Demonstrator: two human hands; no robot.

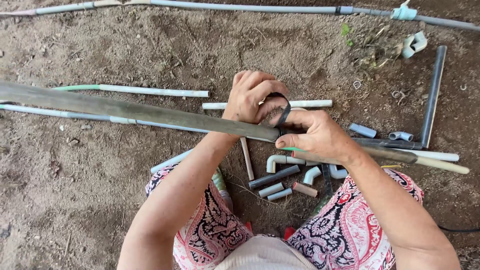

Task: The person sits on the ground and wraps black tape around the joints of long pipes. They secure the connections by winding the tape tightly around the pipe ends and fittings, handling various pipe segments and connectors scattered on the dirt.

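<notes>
Ground: bare, dry brown soil (pixel 125 50) outdoors, strewn with pipes and small fittings (pixel 285 175).
Long pipe (pixel 140 112): dark, held level above the soil, across the knees.
Left hand (pixel 252 97): fingers curled over the pipe's end.
Right hand (pixel 315 135): fingertips pinching a black strap (pixel 284 112) looped at the joint.

1. Your left forearm rises from the lower left, bare to the elbow, angled up and to the right.
2. Your left hand (pixel 252 97) is curled, knuckles up, fingers folded over in a closed grip.
3. Your right forearm comes in from the lower right, angled up and to the left.
4. Your right hand (pixel 315 134) lies back-up, fingers pinched shut, thumb reaching toward the left hand.
5. Both hands touch at the fingertips.
</notes>
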